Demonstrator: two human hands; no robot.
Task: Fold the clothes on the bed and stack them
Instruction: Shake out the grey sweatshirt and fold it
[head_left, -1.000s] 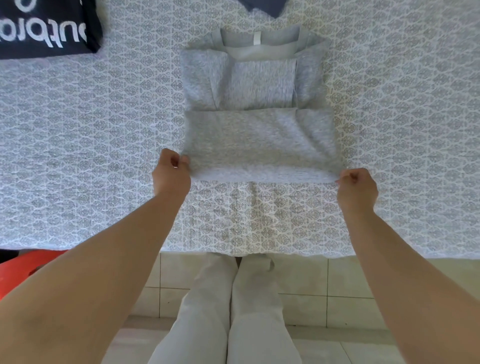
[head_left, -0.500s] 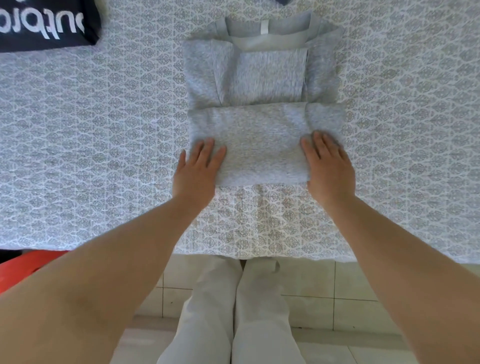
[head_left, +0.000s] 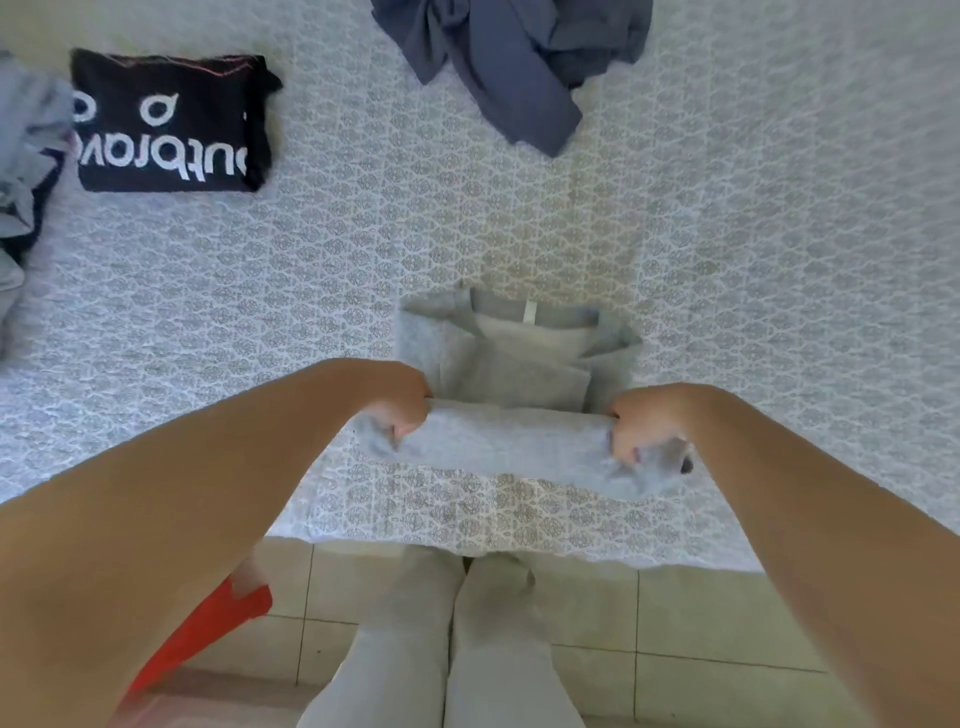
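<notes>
Both hands, left and right, grasp the grey top's folded edge; final fold underway; next, flip it toward the collar.

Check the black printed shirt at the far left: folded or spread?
Folded. The black shirt lies as a compact rectangle on the bedspread, its white lettering cut off at the edges.

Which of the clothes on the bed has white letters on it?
The black folded shirt at the far left. The light grey top held by both hands and the crumpled blue-grey garment at the far edge are plain.
</notes>
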